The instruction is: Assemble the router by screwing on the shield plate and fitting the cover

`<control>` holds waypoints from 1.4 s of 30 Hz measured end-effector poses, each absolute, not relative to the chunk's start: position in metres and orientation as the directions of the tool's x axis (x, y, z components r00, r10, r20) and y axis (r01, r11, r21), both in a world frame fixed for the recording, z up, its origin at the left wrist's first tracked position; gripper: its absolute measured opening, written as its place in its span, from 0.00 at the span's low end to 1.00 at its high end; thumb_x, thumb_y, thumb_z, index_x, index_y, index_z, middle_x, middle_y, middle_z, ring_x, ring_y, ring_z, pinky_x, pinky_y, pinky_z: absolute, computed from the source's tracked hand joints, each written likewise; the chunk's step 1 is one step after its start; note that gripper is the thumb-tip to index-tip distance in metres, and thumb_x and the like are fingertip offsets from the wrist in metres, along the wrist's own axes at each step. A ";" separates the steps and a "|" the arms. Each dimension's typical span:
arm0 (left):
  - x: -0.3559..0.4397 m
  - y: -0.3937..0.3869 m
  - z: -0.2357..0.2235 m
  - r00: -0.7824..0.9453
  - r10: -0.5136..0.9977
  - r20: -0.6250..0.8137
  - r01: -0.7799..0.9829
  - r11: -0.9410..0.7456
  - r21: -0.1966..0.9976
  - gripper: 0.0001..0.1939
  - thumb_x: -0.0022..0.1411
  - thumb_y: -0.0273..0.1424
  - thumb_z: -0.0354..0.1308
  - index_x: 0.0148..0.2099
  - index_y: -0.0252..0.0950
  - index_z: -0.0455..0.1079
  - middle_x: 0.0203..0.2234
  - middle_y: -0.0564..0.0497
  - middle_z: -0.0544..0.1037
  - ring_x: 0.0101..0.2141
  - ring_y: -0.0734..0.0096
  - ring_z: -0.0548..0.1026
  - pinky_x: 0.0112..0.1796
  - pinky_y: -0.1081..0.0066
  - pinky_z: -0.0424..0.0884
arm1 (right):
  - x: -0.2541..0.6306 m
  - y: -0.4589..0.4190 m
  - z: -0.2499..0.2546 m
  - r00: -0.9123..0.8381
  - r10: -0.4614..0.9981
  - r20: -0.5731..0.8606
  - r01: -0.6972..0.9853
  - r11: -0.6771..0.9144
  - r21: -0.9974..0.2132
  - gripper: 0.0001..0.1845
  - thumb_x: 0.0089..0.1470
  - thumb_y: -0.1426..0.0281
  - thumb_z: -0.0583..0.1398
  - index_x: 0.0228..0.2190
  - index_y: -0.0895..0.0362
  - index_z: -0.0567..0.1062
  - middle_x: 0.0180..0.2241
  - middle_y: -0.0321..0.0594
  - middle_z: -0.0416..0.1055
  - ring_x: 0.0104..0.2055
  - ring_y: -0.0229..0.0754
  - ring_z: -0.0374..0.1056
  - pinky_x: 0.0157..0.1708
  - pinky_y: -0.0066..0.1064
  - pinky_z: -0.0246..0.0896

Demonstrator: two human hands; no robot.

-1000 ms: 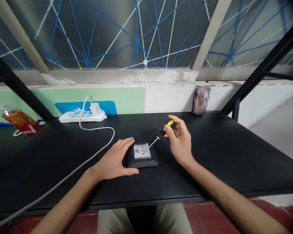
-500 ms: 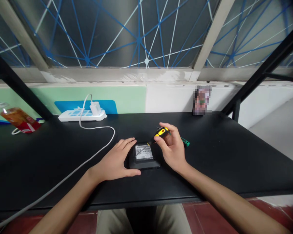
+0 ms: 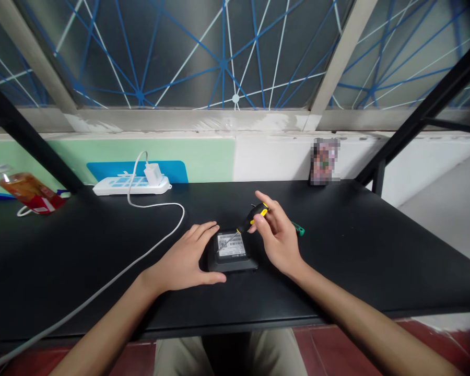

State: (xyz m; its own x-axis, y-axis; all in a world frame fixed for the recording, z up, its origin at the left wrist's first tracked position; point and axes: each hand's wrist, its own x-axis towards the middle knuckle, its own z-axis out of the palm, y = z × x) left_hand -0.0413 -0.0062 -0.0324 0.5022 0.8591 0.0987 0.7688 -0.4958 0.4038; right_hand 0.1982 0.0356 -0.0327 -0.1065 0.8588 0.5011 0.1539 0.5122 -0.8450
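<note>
A person seated at 6 o'clock to a black desk (image 3: 356, 250) works on a small black device (image 3: 235, 265), which lies at the dial's center, printed white label (image 3: 236, 249) facing up. At 9 o'clock, the left hand (image 3: 184, 258) steadies the device in a wide, C-shaped hold, thumb along the near edge and fingertips at the far corner, toward 11 o'clock. From 2 o'clock, the right hand (image 3: 279, 239) holds a black-and-yellow screwdriver (image 3: 247, 223) in a narrow grip about its handle, index finger raised off it. The thin shaft slants across the label toward 8 o'clock; whether its tip touches the casing, I cannot tell. A green handle (image 3: 298, 228) pokes out just beyond the right hand, near 3 o'clock. At 10 o'clock, a white power strip (image 3: 105, 187) bears a charger (image 3: 153, 174), whose white cable (image 3: 184, 211) winds down toward 8 o'clock. A tilted bottle (image 3: 29, 190) with a red label sits between 9 and 10, and a patterned window (image 3: 188, 52) fills 12 o'clock.
</note>
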 end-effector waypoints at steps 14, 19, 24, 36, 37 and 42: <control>-0.041 -0.005 -0.031 0.495 0.865 0.084 0.773 -0.483 0.411 0.51 0.55 0.56 0.65 0.71 0.36 0.52 0.69 0.37 0.57 0.67 0.43 0.57 0.65 0.46 0.57 | 0.198 0.040 -0.036 -0.106 0.861 0.498 0.000 0.501 -0.866 0.25 0.64 0.64 0.57 0.61 0.47 0.64 0.47 0.41 0.73 0.36 0.38 0.76 0.37 0.37 0.78; -0.042 -0.006 -0.031 0.501 0.862 0.079 0.776 -0.488 0.400 0.51 0.56 0.56 0.65 0.71 0.35 0.52 0.69 0.36 0.56 0.67 0.43 0.57 0.65 0.47 0.56 | 0.200 0.038 -0.030 -0.104 0.870 0.483 0.064 0.490 -0.869 0.19 0.62 0.62 0.60 0.54 0.49 0.71 0.35 0.35 0.71 0.29 0.35 0.73 0.33 0.33 0.76; -0.042 -0.006 -0.030 0.497 0.866 0.059 0.786 -0.478 0.392 0.52 0.56 0.57 0.64 0.71 0.33 0.51 0.69 0.35 0.56 0.68 0.44 0.56 0.65 0.47 0.56 | 0.203 0.038 -0.030 -0.150 0.864 0.481 0.036 0.491 -0.870 0.22 0.65 0.61 0.55 0.59 0.48 0.69 0.50 0.42 0.72 0.36 0.36 0.75 0.37 0.34 0.78; -0.042 -0.007 -0.031 0.502 0.861 0.087 0.770 -0.490 0.408 0.51 0.56 0.57 0.64 0.71 0.38 0.51 0.69 0.37 0.57 0.67 0.42 0.57 0.64 0.46 0.58 | 0.202 0.038 -0.028 -0.149 0.880 0.451 0.108 0.468 -0.877 0.20 0.65 0.60 0.57 0.56 0.50 0.70 0.36 0.36 0.71 0.25 0.31 0.70 0.27 0.27 0.73; -0.043 -0.007 -0.031 0.498 0.863 0.083 0.773 -0.486 0.407 0.51 0.56 0.57 0.64 0.71 0.37 0.51 0.69 0.37 0.56 0.67 0.43 0.57 0.64 0.47 0.57 | 0.203 0.038 -0.028 -0.158 0.876 0.456 0.101 0.473 -0.875 0.21 0.65 0.59 0.56 0.57 0.50 0.70 0.37 0.36 0.71 0.26 0.31 0.70 0.27 0.27 0.73; -0.042 -0.008 -0.029 0.496 0.867 0.047 0.789 -0.473 0.393 0.53 0.56 0.58 0.64 0.71 0.33 0.50 0.70 0.35 0.55 0.68 0.44 0.55 0.66 0.48 0.55 | 0.205 0.040 -0.030 -0.200 0.879 0.433 0.020 0.445 -0.895 0.25 0.66 0.60 0.53 0.62 0.48 0.64 0.49 0.43 0.72 0.33 0.36 0.75 0.32 0.32 0.77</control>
State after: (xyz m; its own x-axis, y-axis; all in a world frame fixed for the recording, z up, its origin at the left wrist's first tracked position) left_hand -0.0419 -0.0076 -0.0290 0.4960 0.8671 0.0471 0.7888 -0.4726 0.3930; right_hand 0.2047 0.0403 -0.0299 -0.2004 0.8789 0.4329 0.0196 0.4454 -0.8951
